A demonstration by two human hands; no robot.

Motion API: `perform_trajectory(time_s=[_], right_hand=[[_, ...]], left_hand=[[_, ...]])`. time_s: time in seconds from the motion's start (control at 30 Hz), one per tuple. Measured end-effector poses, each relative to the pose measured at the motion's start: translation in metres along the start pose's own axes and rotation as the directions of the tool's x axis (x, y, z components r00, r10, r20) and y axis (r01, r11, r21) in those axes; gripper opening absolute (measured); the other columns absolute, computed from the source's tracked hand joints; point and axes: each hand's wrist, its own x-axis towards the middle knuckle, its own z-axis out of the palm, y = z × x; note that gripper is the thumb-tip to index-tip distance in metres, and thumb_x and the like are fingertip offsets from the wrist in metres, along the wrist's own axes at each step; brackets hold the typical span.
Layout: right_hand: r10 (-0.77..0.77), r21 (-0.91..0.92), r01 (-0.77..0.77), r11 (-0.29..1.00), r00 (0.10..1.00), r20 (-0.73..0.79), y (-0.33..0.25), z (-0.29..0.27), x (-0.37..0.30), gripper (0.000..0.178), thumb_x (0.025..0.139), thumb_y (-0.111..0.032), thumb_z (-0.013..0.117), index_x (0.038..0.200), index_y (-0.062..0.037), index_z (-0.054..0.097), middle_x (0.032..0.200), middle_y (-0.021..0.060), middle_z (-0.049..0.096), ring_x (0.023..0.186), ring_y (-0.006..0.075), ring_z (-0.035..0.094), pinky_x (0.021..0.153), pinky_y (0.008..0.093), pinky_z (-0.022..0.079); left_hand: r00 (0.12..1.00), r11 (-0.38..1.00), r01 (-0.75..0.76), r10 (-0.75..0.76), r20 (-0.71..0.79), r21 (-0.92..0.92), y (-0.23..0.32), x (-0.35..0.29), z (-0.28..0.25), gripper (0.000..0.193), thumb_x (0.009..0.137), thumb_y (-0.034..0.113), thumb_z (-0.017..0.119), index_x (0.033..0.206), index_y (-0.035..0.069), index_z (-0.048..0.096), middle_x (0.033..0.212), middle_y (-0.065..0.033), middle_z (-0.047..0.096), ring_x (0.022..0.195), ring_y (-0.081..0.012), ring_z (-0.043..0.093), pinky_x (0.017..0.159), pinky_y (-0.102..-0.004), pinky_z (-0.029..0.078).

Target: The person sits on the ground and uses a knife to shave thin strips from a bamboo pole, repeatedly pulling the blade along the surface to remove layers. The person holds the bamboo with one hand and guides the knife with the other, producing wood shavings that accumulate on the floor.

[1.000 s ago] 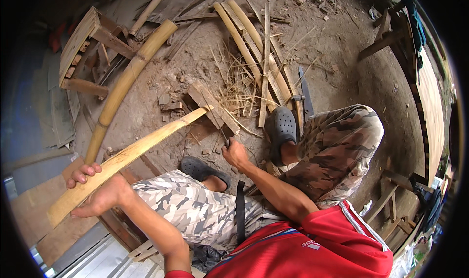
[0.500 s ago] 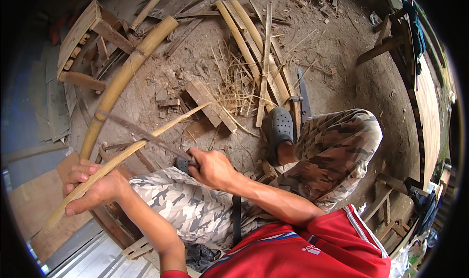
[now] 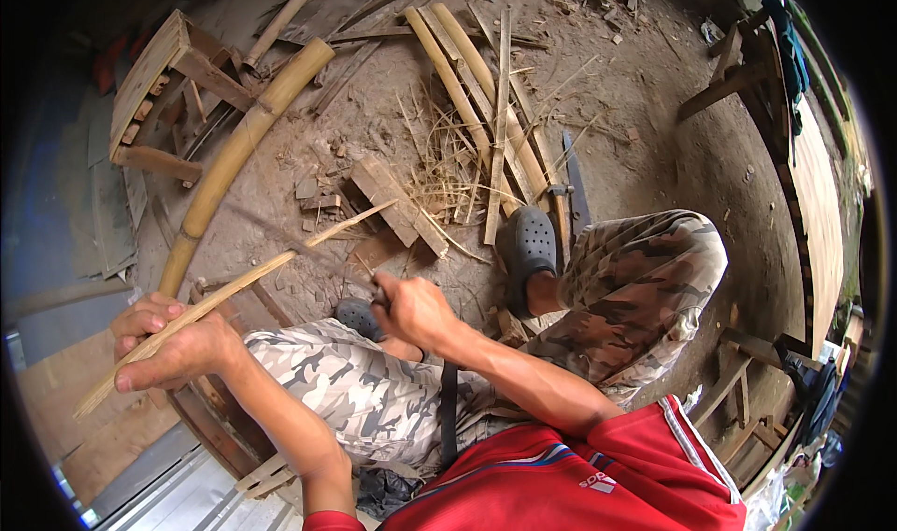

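A long pale bamboo strip [image 3: 248, 279], narrowing toward its far end, slants up across the left of the view. My left hand [image 3: 173, 344] is closed around its near part, thumb along the top. In my right hand [image 3: 416, 311] is the grip of a machete [image 3: 313, 254], fist wrapped tight around it. Its long dark blade is smeared by motion and crosses the strip around mid-length; whether the edge touches it, I cannot tell. A thick bamboo pole [image 3: 229, 162] lies beyond the strip on the left.
Split bamboo lengths [image 3: 476, 101] and fibre shavings lie ahead on the dirt floor. Near my shoe [image 3: 533, 246] are a hammer [image 3: 561, 189] and a dark flat blade [image 3: 576, 176]. A wooden plank [image 3: 397, 204] lies mid-floor; a wooden stand [image 3: 154, 83] is far left, a bench [image 3: 813, 223] right.
My right hand has moved slightly to the right with the machete, whose blade is now more blurred. The strip and my left hand have shifted slightly left and lower in view.
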Motion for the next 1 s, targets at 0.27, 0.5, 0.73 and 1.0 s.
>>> perform_trajectory(time_s=[0.27, 0.5, 0.73, 1.0], right_hand=[[-0.022, -0.064, 0.021, 0.998, 1.000, -0.008, 0.004, -0.011, -0.002, 0.019, 0.082, -0.016, 0.063, 0.093, -0.0034, 0.054, 0.068, 0.0233, 0.063, 0.067, 0.0453, 0.064, 0.062, 0.0540, 0.051], [0.046, -0.063, -0.045, 0.997, 0.999, 0.019, 0.007, -0.006, -0.001, 0.014, 0.084, -0.014, 0.062, 0.090, -0.0037, 0.056, 0.070, 0.0230, 0.063, 0.071, 0.0424, 0.066, 0.064, 0.0524, 0.052], [0.228, -0.179, -0.235, 0.955, 0.972, -0.060, 0.091, 0.009, 0.007, 0.020, 0.089, -0.018, 0.057, 0.098, 0.0001, 0.062, 0.076, 0.0261, 0.068, 0.071, 0.0429, 0.069, 0.064, 0.0518, 0.056], [-0.060, -0.035, 0.059, 0.998, 0.998, -0.020, -0.004, -0.003, 0.000, 0.017, 0.083, -0.014, 0.065, 0.091, -0.0045, 0.054, 0.070, 0.0192, 0.064, 0.067, 0.0427, 0.064, 0.061, 0.0502, 0.052]], left_hand=[[0.999, 0.998, 0.007, -0.004, -0.047, 0.056, -0.003, 0.007, 0.007, 0.070, 0.090, 0.080, 0.033, 0.071, 0.012, 0.031, 0.055, 0.0004, 0.032, 0.046, -0.0111, 0.030, 0.042, -0.0240, 0.025], [0.999, 0.999, -0.023, 0.024, -0.028, 0.040, 0.005, 0.001, 0.009, 0.070, 0.091, 0.079, 0.032, 0.069, 0.013, 0.032, 0.055, 0.0012, 0.031, 0.046, -0.0100, 0.030, 0.044, -0.0230, 0.025], [1.000, 1.000, 0.023, -0.023, 0.009, 0.000, -0.004, 0.006, 0.002, 0.070, 0.090, 0.081, 0.033, 0.071, 0.014, 0.031, 0.057, 0.0019, 0.033, 0.046, -0.0089, 0.029, 0.044, -0.0234, 0.024], [1.000, 0.999, 0.017, -0.017, 0.022, -0.031, -0.004, 0.006, -0.001, 0.069, 0.089, 0.082, 0.034, 0.073, 0.015, 0.029, 0.058, 0.0011, 0.034, 0.046, -0.0085, 0.029, 0.043, -0.0237, 0.022]])
